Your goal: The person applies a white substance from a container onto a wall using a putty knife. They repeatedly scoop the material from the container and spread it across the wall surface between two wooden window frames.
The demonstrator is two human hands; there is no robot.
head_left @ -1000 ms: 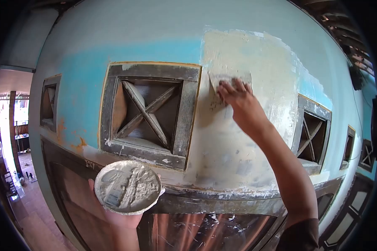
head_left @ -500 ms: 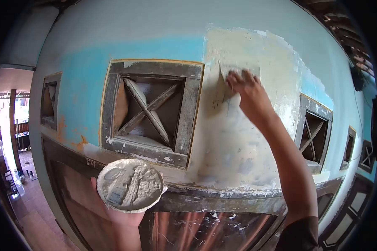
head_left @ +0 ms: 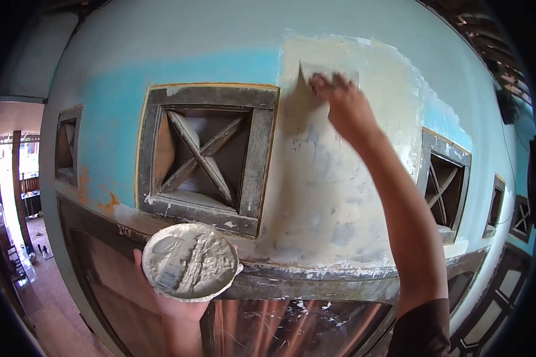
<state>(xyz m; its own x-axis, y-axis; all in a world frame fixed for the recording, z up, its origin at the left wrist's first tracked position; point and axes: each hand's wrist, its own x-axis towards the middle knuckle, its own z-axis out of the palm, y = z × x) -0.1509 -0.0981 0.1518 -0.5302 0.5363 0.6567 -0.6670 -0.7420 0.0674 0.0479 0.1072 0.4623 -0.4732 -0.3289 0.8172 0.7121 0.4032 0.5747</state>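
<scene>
My left hand (head_left: 181, 309) is wrapped under a round bowl (head_left: 190, 262) of pale, wet putty and holds it up below the larger wooden vent frame (head_left: 262, 160). My right hand (head_left: 339, 95) is raised against the upper part of a cream-coated patch (head_left: 333, 172) on the turquoise wall (head_left: 116, 113). Its fingers press a thin, flat scraper (head_left: 354, 76) to the surface; only the scraper's edges show past the hand. Grey smudges and fine marks cover the lower part of the patch.
Another crossed-slat vent (head_left: 443, 187) is set in the wall to the right, and a smaller one (head_left: 67, 149) to the left. Below runs a worn wooden beam (head_left: 321, 285) above glass panes. At the far left a doorway opens onto a tiled floor (head_left: 56, 315).
My right hand has moved up and slightly left over the patch with the scraper. The bowl in my left hand sits slightly further right in view, and the view has shifted a little.
</scene>
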